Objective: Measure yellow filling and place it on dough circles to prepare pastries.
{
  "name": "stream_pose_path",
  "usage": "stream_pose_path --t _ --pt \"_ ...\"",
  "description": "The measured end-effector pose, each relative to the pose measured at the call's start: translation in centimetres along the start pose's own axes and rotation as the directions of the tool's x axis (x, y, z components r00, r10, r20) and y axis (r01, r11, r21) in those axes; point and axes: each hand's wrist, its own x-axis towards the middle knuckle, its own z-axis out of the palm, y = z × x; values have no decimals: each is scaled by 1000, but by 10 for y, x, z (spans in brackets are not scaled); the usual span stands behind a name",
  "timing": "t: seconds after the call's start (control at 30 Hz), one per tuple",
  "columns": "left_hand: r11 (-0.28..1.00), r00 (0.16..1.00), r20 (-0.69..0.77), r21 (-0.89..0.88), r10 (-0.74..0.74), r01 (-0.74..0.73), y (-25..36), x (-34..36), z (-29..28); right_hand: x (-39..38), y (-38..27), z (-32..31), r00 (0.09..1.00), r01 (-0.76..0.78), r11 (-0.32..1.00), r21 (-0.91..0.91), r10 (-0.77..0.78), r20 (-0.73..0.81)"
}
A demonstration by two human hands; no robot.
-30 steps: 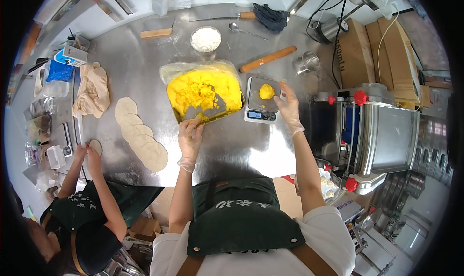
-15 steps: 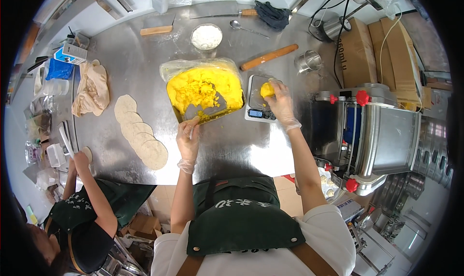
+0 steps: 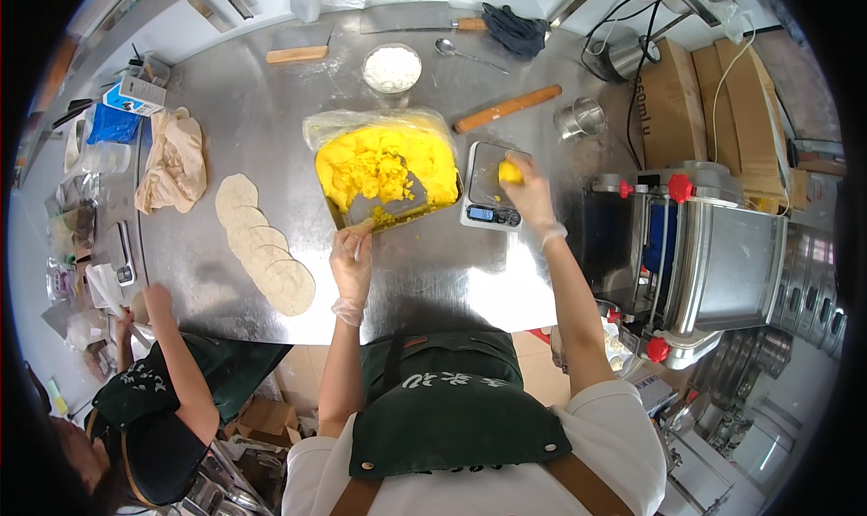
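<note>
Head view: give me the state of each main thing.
Tray: partly filled
Left hand: gloved, at tray's near edge
Scale: display lit
Ball: gripped; scale contact unclear
Right hand: gloved, closed on ball
Bowl: filled
Dough rounds: flat, overlapping
Rolling pin: lying flat

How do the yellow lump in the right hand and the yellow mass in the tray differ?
The yellow lump is small and compact; the yellow mass is far larger, crumbly in its middle. The right hand grips the lump at the scale; the mass lies in the tray. Both are bright yellow.
</note>
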Motion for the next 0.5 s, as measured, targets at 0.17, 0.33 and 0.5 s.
stream_pose_path --t 0.17,0.33,0.5 --pt "999 999 6 -20 -35 35 -1 -3 4 -45 1 7 926 376 860 -344 -355 125" --pt "769 927 247 -520 -282 372 22 4 24 -47 -42 -1 993 -90 977 195 73 92" --pt "-137 701 703 -711 -119 689 58 20 77 -65 -106 15 950 2 881 472 -149 275"
